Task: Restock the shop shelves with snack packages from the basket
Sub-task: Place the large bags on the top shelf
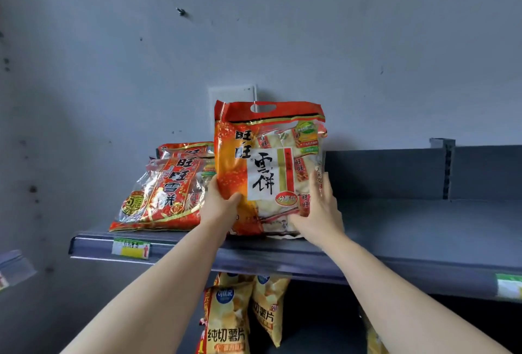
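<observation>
2 hands steady your rice cracker bag (268, 161) upright near the shelf (395, 226) edge: left hand (223, 206) gripping its corner, right hand (322, 206) flat against it. Let go early and it could topple forward.

orange rice-cracker bag (268, 167), upright on shelf (395, 229)

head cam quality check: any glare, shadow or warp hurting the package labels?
Head view: the held bag is evenly lit and its big print is legible. Glare streaks the clear film of the bags to its left. The chip bags under the shelf sit in shadow. The wide-angle lens slants the shelf edge and stretches the corners. The whole frame is slightly soft.
</observation>
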Demonstrator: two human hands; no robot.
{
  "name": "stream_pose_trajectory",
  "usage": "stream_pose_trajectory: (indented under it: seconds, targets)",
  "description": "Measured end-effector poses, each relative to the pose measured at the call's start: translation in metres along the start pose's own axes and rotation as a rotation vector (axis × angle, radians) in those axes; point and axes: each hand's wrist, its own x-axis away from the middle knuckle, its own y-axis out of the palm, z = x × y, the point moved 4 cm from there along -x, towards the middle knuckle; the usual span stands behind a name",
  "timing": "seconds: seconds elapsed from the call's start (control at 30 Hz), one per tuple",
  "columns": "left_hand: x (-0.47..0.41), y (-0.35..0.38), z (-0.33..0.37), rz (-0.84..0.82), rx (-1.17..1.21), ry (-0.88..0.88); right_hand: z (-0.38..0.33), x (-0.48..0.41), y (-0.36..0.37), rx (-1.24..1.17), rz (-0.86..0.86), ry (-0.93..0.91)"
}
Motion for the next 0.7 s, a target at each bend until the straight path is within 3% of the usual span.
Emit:
stream_pose_trajectory:
  seconds: [0.17,0.37,0.7]
  targets:
    - [0.001,0.005,0.003,0.026,-0.369,0.040,0.006,0.001,0.006,0.090,-0.018,0.103]
    - [0.037,0.027,0.032,0.035,-0.529,0.467,-0.005,0.027,-0.009,0.282,0.132,0.032]
    - [0.132,0.099,0.044,-0.283,-0.701,0.788,0.049,0.123,-0.066,0.512,0.058,0.132]
